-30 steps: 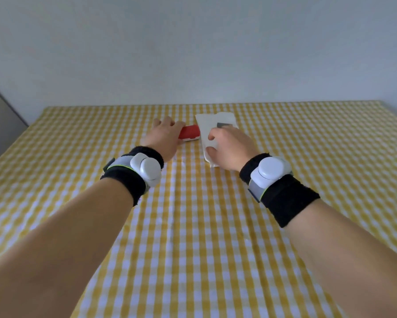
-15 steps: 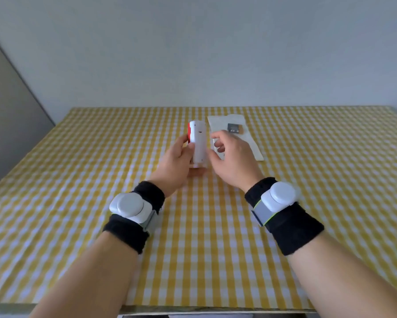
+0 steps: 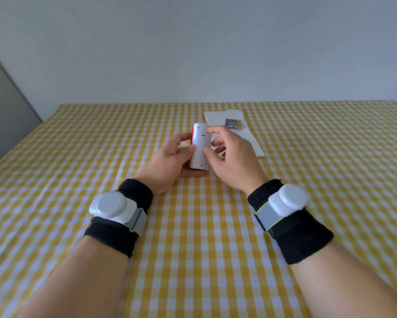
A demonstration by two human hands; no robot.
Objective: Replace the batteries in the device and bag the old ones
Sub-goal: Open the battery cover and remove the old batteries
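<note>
The person holds a small white device upright above the yellow-and-white checked tablecloth, near the middle of the table. The device has a red part along its left edge, and its white back, with a small latch-like mark near the top, faces the camera. The left hand is wrapped around it from the left and below, thumb on the back and fingers under its base. The right hand touches it from the right, index fingertip at the upper corner and thumb against the lower back, the other fingers curled loosely. Behind the right hand a clear plastic bag lies flat on the cloth, with a dark rectangular battery on its far end. Both wrists wear black sweatbands carrying white sensor pods
</note>
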